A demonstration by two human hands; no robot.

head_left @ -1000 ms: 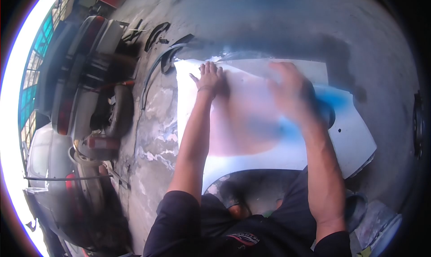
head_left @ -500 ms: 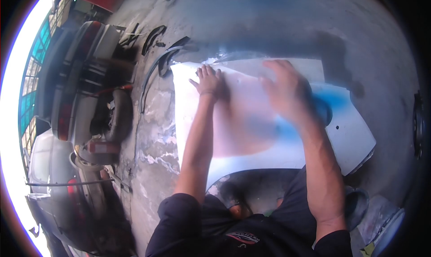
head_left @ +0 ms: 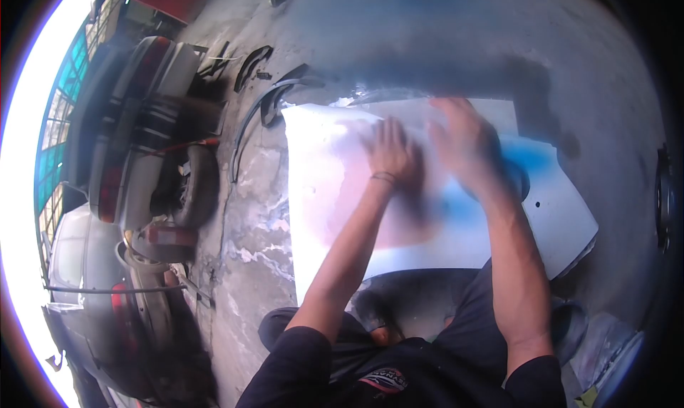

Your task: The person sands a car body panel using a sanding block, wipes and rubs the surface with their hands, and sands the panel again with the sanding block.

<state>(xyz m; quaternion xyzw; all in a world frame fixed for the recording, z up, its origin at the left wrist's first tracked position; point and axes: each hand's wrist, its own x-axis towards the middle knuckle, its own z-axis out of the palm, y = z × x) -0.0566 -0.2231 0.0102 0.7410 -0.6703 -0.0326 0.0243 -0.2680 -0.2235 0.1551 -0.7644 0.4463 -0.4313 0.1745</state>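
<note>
Two bare hands to report, both at a white panel near the centre of the view, with a curved cut-out along its 6 o'clock edge. Main change: within the last second, a shift of the left hand from near the panel's 11 o'clock corner towards its middle, to just beside the right hand. Now lies at 10 to 11 o'clock of panel centre, over the pinkish patch, palm down, apparently flat, fingers extended towards 12 o'clock, with no object visible in its grasp. Right hand: little change of place, at 1 o'clock of panel centre; blurred, thumb apart from fingers, underside hidden. Cannot tell of any object beneath, nor of firmness of contact. Significance, as judged: closer pairing of both hands between the pinkish patch and the blue patch at 2 o'clock; likely steadying or feeling with the left, likely moving with the right
</note>
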